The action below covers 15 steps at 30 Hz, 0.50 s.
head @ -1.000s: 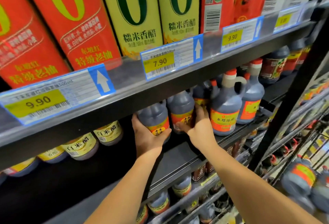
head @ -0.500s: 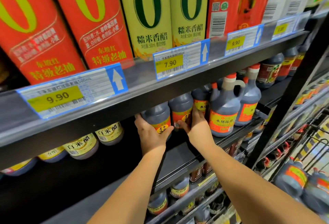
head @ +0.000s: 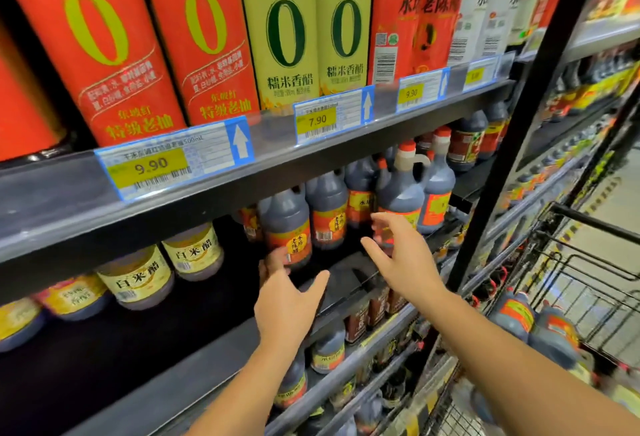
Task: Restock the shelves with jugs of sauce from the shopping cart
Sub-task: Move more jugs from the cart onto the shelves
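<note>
- Half a second ago both hands were pressed against jugs on the dark metal middle shelf [head: 349, 278]. Both have now been drawn back toward the person.
- The left hand [head: 285, 300] is seen with thumb spread and fingers loosely extended, clamped on nothing. Its fingertips lie just beside the base of the dark plastic sauce jug with the red-and-orange label [head: 285, 217]. Whether that jug is still brushed cannot be told.
- The right hand [head: 407, 264] is held with fingers spread apart and slightly blurred. It is empty and sits in front of the row without any visible contact.
- The dark sauce jug that was under the right hand [head: 327, 207] is left upright beside the first, label facing out. The pair stands near the shelf's front edge, in line with the larger white-necked handled jug [head: 401, 193] to the right.
- The view has been swung rightward, so the black wire shopping cart [head: 594, 226] is now shown more fully. More dark red-labelled jugs [head: 516, 318] can be seen lying in it.
- This placement is judged to be finished, since both jugs are released and stand unsupported.
- The task as a whole is judged unfinished, because stock remains in the cart. A return to the cart for another jug appears to be what comes next.
</note>
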Tool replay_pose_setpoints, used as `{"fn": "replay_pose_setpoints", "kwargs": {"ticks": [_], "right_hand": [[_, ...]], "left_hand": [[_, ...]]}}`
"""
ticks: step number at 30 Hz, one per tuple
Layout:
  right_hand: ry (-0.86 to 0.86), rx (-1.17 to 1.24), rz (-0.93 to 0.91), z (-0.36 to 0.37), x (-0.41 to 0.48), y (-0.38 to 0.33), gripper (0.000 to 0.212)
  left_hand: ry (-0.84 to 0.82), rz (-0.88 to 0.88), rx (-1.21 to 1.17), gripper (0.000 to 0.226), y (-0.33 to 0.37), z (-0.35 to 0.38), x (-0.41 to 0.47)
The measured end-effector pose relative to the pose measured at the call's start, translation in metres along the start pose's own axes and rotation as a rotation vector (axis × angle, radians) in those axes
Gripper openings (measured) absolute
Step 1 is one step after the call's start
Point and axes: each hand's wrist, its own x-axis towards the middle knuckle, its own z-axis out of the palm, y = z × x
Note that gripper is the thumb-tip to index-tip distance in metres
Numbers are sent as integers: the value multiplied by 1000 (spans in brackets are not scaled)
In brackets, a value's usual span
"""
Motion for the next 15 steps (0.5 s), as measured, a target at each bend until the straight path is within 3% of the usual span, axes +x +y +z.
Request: {"fn": "replay_pose_setpoints", "kwargs": {"ticks": [6,15], "right_hand": [[100,-60,108,-49,-45,27,35],[177,-172,553,-133,-120,148,33]], "left_hand": [[-186,234,-154,54,38,40,-29],[-658,351,-97,50,101,174,-76]]}}
